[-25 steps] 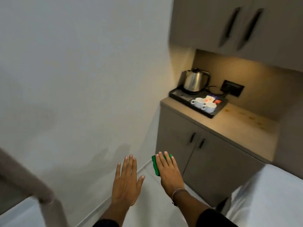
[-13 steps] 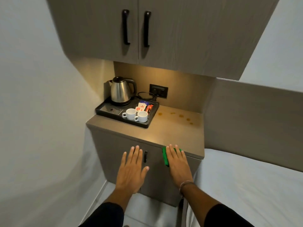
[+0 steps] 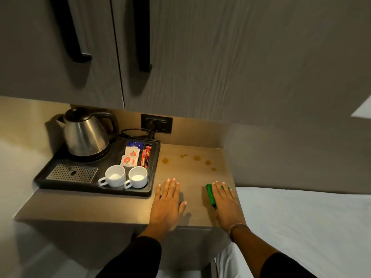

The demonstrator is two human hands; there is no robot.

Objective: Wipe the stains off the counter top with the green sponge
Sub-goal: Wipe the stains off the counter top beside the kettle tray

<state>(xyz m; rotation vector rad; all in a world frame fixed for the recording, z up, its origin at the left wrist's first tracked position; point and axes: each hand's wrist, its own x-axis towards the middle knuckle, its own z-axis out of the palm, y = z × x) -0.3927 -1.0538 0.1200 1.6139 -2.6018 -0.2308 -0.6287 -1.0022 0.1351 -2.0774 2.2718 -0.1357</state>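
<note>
The wooden counter top [image 3: 192,177] carries several brown stains [image 3: 196,158] in a row near its back edge, right of the tray. A green sponge [image 3: 210,194] lies under my right hand [image 3: 225,201], whose flat fingers hold it over the counter's front right part; only its left edge shows. My left hand [image 3: 167,201] is spread flat, palm down, over the counter's front, holding nothing. Both hands are a short way in front of the stains.
A black tray [image 3: 50,183] on the counter's left holds a steel kettle [image 3: 85,135], two white cups [image 3: 125,178] and sachets [image 3: 131,155]. A wall socket [image 3: 156,123] sits behind. Upper cupboard doors [image 3: 180,57] hang overhead. A white bed [image 3: 301,227] adjoins on the right.
The view has turned and closed in on the counter. Both hands, the right one still on the sponge, have come from in front of the lower cupboard to over the counter top.
</note>
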